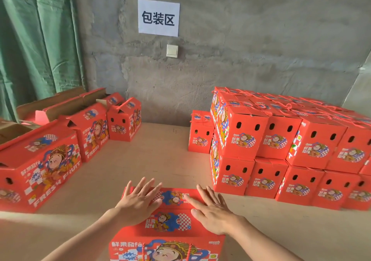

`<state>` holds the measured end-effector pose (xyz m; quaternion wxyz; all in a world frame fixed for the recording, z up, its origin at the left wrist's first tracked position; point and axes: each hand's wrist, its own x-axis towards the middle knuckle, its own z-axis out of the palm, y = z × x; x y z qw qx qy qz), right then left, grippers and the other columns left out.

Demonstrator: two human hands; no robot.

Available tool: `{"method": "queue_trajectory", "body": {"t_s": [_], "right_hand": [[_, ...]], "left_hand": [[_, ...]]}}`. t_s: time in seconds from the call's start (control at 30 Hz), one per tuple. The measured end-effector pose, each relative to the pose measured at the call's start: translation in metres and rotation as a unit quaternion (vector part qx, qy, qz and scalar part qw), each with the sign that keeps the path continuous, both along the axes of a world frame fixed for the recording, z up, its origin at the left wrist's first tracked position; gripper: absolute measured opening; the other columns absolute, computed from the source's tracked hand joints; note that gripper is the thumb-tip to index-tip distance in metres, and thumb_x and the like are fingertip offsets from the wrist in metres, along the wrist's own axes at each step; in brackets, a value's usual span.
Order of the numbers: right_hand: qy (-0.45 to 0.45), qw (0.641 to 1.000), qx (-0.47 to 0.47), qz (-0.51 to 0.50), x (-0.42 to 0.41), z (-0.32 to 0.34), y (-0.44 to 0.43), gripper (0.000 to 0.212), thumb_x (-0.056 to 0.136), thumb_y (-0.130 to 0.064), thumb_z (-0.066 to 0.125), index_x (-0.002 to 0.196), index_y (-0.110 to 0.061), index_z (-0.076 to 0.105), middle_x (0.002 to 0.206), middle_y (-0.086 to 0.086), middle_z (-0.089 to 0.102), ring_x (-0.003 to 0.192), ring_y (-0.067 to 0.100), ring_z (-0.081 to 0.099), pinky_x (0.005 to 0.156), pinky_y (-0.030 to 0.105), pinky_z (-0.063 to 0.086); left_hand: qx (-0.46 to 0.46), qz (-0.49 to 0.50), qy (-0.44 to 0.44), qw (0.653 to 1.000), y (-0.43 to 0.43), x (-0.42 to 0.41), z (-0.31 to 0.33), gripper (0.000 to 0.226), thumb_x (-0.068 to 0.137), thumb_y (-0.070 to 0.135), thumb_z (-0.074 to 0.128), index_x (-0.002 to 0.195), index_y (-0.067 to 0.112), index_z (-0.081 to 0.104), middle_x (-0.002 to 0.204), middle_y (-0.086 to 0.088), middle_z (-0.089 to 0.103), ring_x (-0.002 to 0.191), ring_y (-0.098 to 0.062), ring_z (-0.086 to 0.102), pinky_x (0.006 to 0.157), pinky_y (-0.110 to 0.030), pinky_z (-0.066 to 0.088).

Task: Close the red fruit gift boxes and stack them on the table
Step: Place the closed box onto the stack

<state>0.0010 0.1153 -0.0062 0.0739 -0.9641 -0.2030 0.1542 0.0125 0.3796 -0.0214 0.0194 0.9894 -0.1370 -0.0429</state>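
At the near counter (160,156) edge, left grip (138,200) and right grip (212,212) press flat-fingered on the box lid (170,222), holding nothing; stack (281,140) stands rightward, nearer the right grip.

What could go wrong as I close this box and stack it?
The left hand and right hand press flat on the top flaps of the front box; pushing hard could crease them, or they may spring up on release. The stack at right has loose rope handles on top; a box set there might sit tilted.
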Motion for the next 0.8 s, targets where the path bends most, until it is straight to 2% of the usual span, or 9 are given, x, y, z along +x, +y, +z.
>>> {"method": "queue_trajectory", "body": {"t_s": [0.1,0.2,0.3,0.37,0.43,0.57,0.67,0.73,0.8], "right_hand": [[0.005,1.0,-0.021,0.007,0.006,0.015,0.003,0.044,0.098,-0.055,0.013,0.138,-0.063,-0.003,0.154,-0.011,-0.026,0.14,0.017,-0.03,0.111,0.046,-0.02],[-0.084,0.996,0.025,0.032,0.006,0.018,0.009,0.043,0.099,-0.054,0.014,0.138,-0.063,0.001,0.153,-0.015,-0.023,0.14,0.014,-0.03,0.111,0.041,-0.021],[-0.068,0.997,0.031,0.032,-0.001,-0.005,0.01,0.041,0.099,-0.053,0.014,0.129,-0.07,-0.009,0.148,-0.018,-0.028,0.139,0.017,-0.03,0.112,0.044,-0.02],[-0.061,0.997,0.03,0.031,-0.001,-0.013,0.008,0.039,0.098,-0.055,0.013,0.124,-0.073,-0.01,0.149,-0.018,-0.026,0.139,0.017,-0.03,0.111,0.046,-0.02],[-0.066,0.996,0.052,0.025,0.003,-0.012,0.007,0.039,0.099,-0.053,0.016,0.129,-0.071,-0.001,0.154,-0.017,-0.019,0.141,0.017,-0.026,0.113,0.046,-0.018],[-0.063,0.988,0.143,0.009,0.008,-0.01,0.001,0.039,0.099,-0.035,0.037,0.136,-0.05,0.037,0.16,-0.008,0.004,0.147,0.018,-0.008,0.115,0.037,-0.006],[-0.061,0.979,0.189,-0.038,0.012,-0.008,-0.008,0.034,0.097,-0.038,0.043,0.13,-0.045,0.046,0.158,-0.002,0.013,0.146,0.019,0.0,0.115,0.038,0.004],[-0.066,0.974,0.212,-0.052,0.011,-0.008,-0.008,0.034,0.096,-0.04,0.045,0.13,-0.043,0.047,0.148,-0.003,0.027,0.142,0.014,0.013,0.111,0.032,0.016],[-0.086,0.973,0.206,-0.059,0.007,-0.009,-0.007,0.035,0.096,-0.042,0.044,0.13,-0.042,0.048,0.135,-0.007,0.036,0.134,0.011,0.024,0.106,0.028,0.024]], "left_hand": [[-0.004,0.004,0.018,1.0,-0.002,0.002,0.007,0.058,0.098,0.054,0.011,0.149,0.037,-0.011,0.157,0.006,-0.02,0.142,-0.019,-0.024,0.114,-0.048,-0.017],[0.002,0.009,-0.009,1.0,0.002,-0.008,0.002,0.064,0.093,0.06,-0.001,0.147,0.031,-0.019,0.151,0.006,-0.034,0.131,-0.018,-0.039,0.108,-0.046,-0.026],[-0.003,0.027,-0.026,0.999,0.003,-0.027,-0.01,0.104,0.058,0.076,-0.034,0.147,0.026,-0.017,0.146,0.008,-0.032,0.133,-0.015,-0.034,0.114,-0.039,-0.016],[-0.011,0.034,-0.016,0.999,0.004,-0.029,-0.011,0.12,0.043,0.076,-0.044,0.148,0.026,-0.015,0.144,0.007,-0.031,0.137,-0.014,-0.028,0.118,-0.036,-0.009],[-0.02,0.026,-0.017,0.999,0.002,-0.028,-0.006,0.112,0.052,0.077,-0.039,0.149,0.026,-0.013,0.146,0.006,-0.029,0.138,-0.014,-0.026,0.118,-0.035,-0.008],[-0.034,0.076,-0.031,0.996,-0.008,-0.041,0.002,0.063,0.098,0.055,0.01,0.152,0.025,0.0,0.159,0.004,-0.011,0.145,-0.015,-0.014,0.118,-0.033,-0.006],[-0.042,0.088,-0.083,0.992,-0.037,-0.078,-0.006,0.06,0.1,0.048,0.01,0.152,0.019,0.011,0.16,-0.001,0.002,0.146,-0.021,-0.012,0.116,-0.034,-0.01],[-0.097,0.087,-0.124,0.984,-0.062,-0.112,-0.018,0.068,0.099,0.049,0.004,0.143,0.013,0.04,0.155,-0.002,0.028,0.146,-0.02,-0.005,0.116,-0.036,-0.009],[-0.16,0.086,-0.105,0.978,-0.078,-0.133,-0.023,0.075,0.095,0.055,-0.002,0.136,0.015,0.047,0.156,0.009,0.022,0.145,-0.01,-0.009,0.114,-0.041,-0.003]]}}
